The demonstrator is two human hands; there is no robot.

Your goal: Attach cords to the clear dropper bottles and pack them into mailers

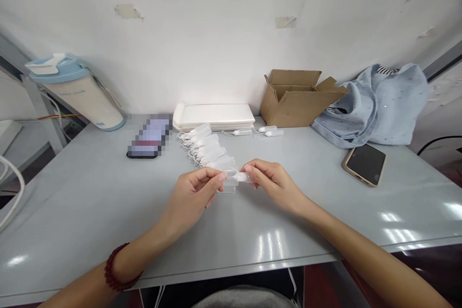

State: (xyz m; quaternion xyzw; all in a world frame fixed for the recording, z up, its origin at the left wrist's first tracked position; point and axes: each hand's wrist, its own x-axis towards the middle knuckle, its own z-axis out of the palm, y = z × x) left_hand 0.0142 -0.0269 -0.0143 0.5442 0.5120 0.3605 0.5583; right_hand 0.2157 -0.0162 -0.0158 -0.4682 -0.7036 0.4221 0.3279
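Head view: right hand [276, 181] pinches a translucent, white-tipped cylindrical bottle [241, 177].

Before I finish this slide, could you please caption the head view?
Right hand holding a bottle, left hand near its tip, above a table.

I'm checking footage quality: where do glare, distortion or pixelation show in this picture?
Head view: glare patches on the grey table, mostly toward its front edge and right; head view: the tumbler leans, probably wide-angle distortion; head view: the phone at left is pixelated, its screen unreadable.
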